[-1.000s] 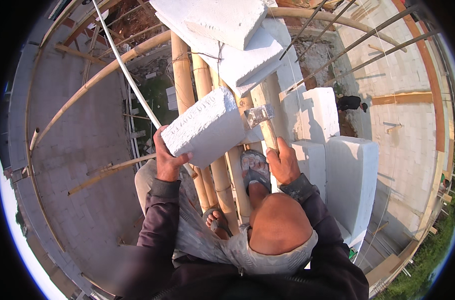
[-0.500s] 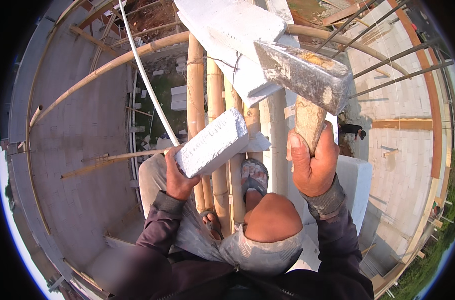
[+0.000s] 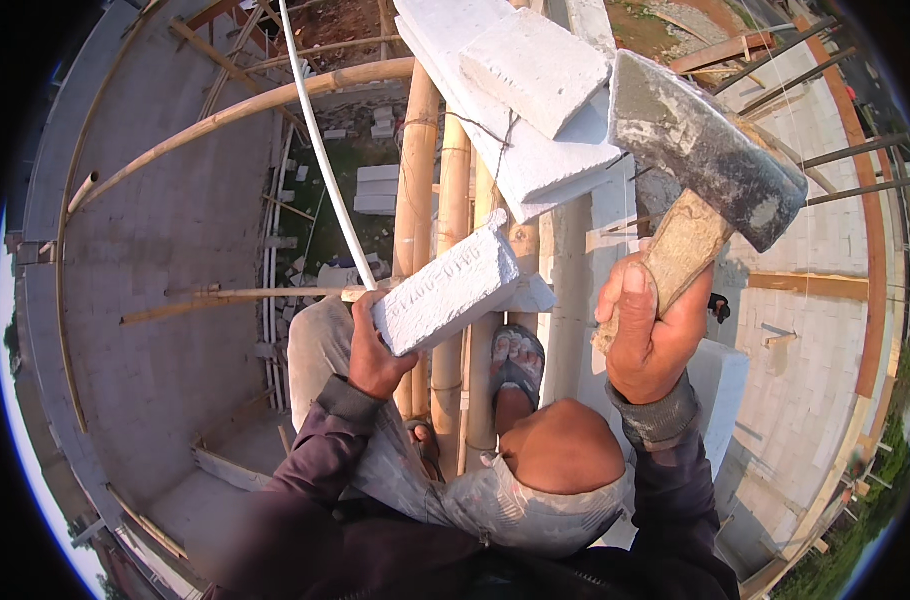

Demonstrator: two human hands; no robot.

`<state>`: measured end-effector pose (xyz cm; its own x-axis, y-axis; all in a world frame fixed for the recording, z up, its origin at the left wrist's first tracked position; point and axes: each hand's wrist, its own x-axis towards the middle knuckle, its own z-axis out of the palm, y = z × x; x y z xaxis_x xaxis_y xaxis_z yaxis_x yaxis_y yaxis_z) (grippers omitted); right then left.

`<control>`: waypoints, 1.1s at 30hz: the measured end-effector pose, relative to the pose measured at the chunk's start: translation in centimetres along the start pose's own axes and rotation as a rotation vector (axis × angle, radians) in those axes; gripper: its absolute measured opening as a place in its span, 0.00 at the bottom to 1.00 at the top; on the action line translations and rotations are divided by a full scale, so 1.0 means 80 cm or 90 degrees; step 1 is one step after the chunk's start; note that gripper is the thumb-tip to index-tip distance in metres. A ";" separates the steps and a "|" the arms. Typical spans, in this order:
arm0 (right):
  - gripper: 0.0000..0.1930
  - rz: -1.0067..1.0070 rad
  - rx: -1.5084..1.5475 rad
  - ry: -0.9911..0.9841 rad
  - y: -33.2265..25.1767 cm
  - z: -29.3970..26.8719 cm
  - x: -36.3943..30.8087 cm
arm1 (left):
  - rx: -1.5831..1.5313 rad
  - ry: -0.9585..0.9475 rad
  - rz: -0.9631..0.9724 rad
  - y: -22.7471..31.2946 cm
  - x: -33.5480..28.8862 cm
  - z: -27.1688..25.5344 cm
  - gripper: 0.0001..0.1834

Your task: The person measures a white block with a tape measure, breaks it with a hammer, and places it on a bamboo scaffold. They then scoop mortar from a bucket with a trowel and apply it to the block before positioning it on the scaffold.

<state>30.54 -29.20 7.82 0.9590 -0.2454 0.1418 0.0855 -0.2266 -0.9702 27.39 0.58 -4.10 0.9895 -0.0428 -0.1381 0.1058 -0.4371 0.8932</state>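
Observation:
My left hand grips the near end of a white lightweight concrete block, which tilts up over the bamboo poles. Wrapped round a short wooden handle, my right hand holds up a hammer with a thick, worn metal head spattered with white. The hammer head is up and to the right of the block, apart from it. Beyond the block, more pale blocks lie stacked at an angle on a white slab. My sandalled feet rest on the poles below.
Bamboo poles run away from me as a narrow footing. Another white block stands by my right forearm. Block walls drop away on both sides. A thin white pipe slants at the left, and dark bars jut in at right.
The hammer has moved right and its handle now leans further right. My left hand and the block have shifted slightly right in the picture, as the whole view moved.

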 end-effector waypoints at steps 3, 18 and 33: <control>0.15 -0.039 -0.168 -0.063 0.035 0.019 -0.009 | 0.053 -0.016 -0.026 0.012 0.001 -0.004 0.46; 0.14 0.123 -0.252 -0.255 0.062 0.000 -0.021 | 0.483 -0.035 0.222 0.058 0.040 0.017 0.43; 0.16 0.089 -0.297 -0.257 0.048 0.002 -0.010 | 0.508 -0.042 0.203 0.059 0.042 0.023 0.44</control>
<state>30.15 -29.69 3.92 0.9866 0.0519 -0.1546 -0.0881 -0.6282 -0.7731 30.99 -3.25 -1.15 0.9497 -0.3126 0.0210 -0.3018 -0.8948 0.3290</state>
